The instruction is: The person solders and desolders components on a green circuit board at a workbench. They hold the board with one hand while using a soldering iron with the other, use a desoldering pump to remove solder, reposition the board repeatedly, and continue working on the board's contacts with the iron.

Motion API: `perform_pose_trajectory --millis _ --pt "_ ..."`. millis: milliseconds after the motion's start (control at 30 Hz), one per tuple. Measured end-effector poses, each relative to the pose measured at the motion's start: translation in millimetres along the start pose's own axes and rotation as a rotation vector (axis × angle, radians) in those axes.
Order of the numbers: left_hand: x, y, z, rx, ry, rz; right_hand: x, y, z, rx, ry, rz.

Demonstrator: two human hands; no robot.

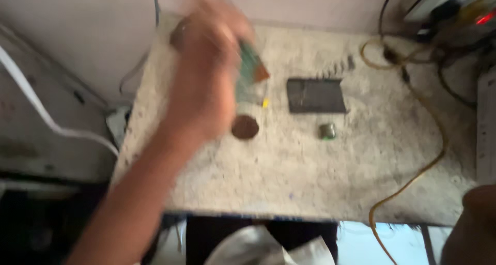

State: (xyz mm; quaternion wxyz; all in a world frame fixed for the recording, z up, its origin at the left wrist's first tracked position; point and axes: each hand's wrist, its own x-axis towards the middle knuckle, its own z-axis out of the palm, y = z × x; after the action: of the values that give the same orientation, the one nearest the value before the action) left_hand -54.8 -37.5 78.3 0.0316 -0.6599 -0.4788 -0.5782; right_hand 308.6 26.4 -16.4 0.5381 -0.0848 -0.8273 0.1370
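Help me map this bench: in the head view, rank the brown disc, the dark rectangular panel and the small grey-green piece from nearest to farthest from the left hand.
From the left hand:
1. Brown disc, just below-right of the hand.
2. Dark rectangular panel, right of it, mid-slab.
3. Small grey-green piece, below the panel, farthest right.

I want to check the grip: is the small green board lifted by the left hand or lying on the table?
Lifted: the left hand holds the green board by one end above the table. Motion blur hides the fingers.
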Motion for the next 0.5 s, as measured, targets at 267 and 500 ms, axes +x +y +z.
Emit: perform_pose_trajectory --millis 267,500 --pt "-62.6 -52.8 37.0 -0.436 -0.280 -0.146 -22.7 66.3 -3.9 0.706 0.172 0.410" --pt "-46.7 -22.7 28.6 -0.494 -0.267 -0.163 -42.6 63.1 -13.1 0.834 0.170 0.452"
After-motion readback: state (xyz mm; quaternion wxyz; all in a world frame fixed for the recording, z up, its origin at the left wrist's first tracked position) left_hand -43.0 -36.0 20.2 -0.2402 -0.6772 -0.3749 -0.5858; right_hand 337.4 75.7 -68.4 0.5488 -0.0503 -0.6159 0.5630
